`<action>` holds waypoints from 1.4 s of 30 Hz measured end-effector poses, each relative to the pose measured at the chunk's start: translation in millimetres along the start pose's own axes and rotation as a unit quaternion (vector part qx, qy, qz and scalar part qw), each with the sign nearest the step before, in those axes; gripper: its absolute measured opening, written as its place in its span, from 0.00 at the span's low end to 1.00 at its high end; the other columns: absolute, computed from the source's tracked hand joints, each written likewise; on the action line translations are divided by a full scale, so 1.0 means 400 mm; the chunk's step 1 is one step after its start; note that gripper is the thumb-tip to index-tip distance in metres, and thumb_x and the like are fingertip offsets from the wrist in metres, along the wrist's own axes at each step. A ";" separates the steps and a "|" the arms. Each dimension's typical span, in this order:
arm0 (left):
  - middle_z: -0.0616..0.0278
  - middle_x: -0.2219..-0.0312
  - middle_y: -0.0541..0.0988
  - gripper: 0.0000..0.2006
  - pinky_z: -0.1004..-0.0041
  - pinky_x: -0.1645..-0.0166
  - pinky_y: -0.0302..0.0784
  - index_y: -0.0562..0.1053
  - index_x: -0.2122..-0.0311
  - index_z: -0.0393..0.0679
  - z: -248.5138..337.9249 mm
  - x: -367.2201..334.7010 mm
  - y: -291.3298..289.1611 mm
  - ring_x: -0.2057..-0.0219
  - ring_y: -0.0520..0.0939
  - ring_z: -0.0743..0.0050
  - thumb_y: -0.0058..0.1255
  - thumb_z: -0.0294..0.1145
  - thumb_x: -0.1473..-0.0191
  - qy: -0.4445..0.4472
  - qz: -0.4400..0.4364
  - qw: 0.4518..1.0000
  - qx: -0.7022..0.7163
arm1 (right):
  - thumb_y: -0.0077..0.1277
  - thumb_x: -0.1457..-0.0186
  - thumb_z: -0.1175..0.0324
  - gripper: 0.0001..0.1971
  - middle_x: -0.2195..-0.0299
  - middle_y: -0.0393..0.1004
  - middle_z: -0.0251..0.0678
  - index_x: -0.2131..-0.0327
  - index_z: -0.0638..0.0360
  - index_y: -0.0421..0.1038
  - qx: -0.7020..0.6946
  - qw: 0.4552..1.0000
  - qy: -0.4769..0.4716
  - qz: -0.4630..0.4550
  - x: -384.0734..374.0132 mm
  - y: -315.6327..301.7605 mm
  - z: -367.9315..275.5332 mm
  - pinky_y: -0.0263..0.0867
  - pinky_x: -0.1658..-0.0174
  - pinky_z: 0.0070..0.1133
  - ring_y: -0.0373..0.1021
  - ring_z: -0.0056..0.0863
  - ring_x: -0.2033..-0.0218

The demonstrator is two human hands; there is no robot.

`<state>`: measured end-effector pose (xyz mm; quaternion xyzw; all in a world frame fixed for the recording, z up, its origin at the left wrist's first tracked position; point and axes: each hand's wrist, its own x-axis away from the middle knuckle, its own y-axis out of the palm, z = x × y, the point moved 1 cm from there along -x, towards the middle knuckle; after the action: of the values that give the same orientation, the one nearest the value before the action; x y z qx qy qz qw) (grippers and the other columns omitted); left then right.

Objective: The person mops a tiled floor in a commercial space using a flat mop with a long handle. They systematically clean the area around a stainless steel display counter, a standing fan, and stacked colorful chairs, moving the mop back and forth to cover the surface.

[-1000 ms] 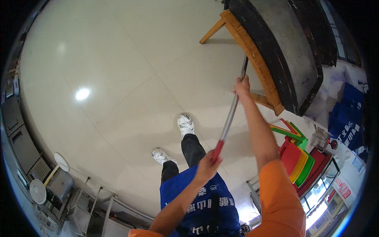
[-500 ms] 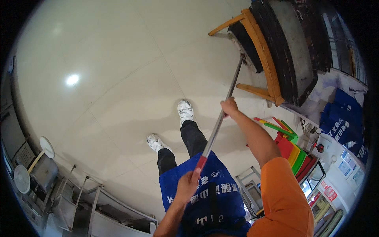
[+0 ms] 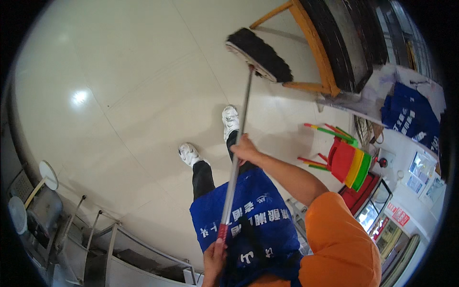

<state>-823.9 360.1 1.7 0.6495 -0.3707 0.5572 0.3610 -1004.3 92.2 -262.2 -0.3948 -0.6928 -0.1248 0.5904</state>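
Note:
Both my hands are closed round the metal pole of a wide mop (image 3: pixel 241 122). My left hand (image 3: pixel 214 258) grips the red end of the pole, low in front of my blue apron (image 3: pixel 239 210). Farther up the shaft, my right hand (image 3: pixel 246 149) holds the bare metal part. The dark, fluffy mop head (image 3: pixel 262 51) lies on the pale tiled floor (image 3: pixel 138 119), beside a leg of a wooden-framed stool or chair (image 3: pixel 315 52).
Stacked red, yellow and green plastic stools (image 3: pixel 351 162) stand to the right. Blue cloth (image 3: pixel 412 115) lies at the far right. Grey metal frames and a cabinet (image 3: pixel 138 253) line the lower left, near round white discs (image 3: pixel 48 175). My white shoes (image 3: pixel 190 153) are on the tiles.
The mop head has come out from under the wooden frame, moving left. Both hands have shifted left and down with the pole, which now stands steeper in view.

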 end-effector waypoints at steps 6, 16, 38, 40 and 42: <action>0.73 0.83 0.68 0.13 0.79 0.82 0.57 0.71 0.61 0.51 -0.258 0.159 -0.359 0.85 0.63 0.86 0.52 0.48 0.43 -0.007 0.101 0.992 -0.081 | 0.52 0.47 0.61 0.30 0.79 0.72 0.49 0.58 0.78 0.46 -0.011 0.995 -0.003 -0.095 0.253 0.347 0.011 0.70 0.88 0.29 0.70 0.36 0.88; 0.75 0.83 0.67 0.11 0.79 0.82 0.58 0.73 0.64 0.51 -0.476 0.440 -0.543 0.85 0.63 0.87 0.54 0.46 0.44 -0.004 0.265 0.964 -0.009 | 0.46 0.44 0.70 0.15 0.77 0.69 0.40 0.60 0.71 0.55 -0.492 0.824 0.156 -0.233 0.346 0.615 0.051 0.74 0.79 0.29 0.73 0.32 0.80; 0.66 0.87 0.65 0.16 0.80 0.88 0.59 0.67 0.50 0.35 -0.231 0.056 0.562 0.92 0.63 0.82 0.43 0.33 0.40 -0.001 -0.333 0.850 0.408 | 0.45 0.42 0.61 0.19 0.67 0.75 0.57 0.58 0.72 0.59 -0.181 0.971 -0.014 0.156 0.022 -0.325 0.154 0.74 0.73 0.35 0.76 0.46 0.74; 0.68 0.87 0.62 0.17 0.80 0.89 0.57 0.66 0.48 0.35 -0.294 0.028 0.557 0.93 0.59 0.85 0.42 0.32 0.40 -0.008 -0.317 0.854 0.412 | 0.42 0.42 0.61 0.20 0.63 0.75 0.58 0.55 0.70 0.61 -0.034 0.977 -0.029 0.210 -0.052 -0.290 0.233 0.72 0.59 0.38 0.75 0.51 0.62; 0.69 0.87 0.61 0.16 0.80 0.90 0.55 0.66 0.49 0.35 -0.357 0.015 0.525 0.93 0.56 0.85 0.42 0.31 0.40 -0.011 -0.288 0.856 0.429 | 0.41 0.42 0.61 0.20 0.62 0.75 0.58 0.55 0.70 0.61 0.004 0.981 -0.018 0.193 0.009 -0.222 0.250 0.70 0.55 0.39 0.73 0.53 0.58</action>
<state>-1074.1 387.9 36.2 0.8237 0.1048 0.5249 0.1872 -1138.0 99.1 -259.9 -0.5207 -0.6147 0.0014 0.5925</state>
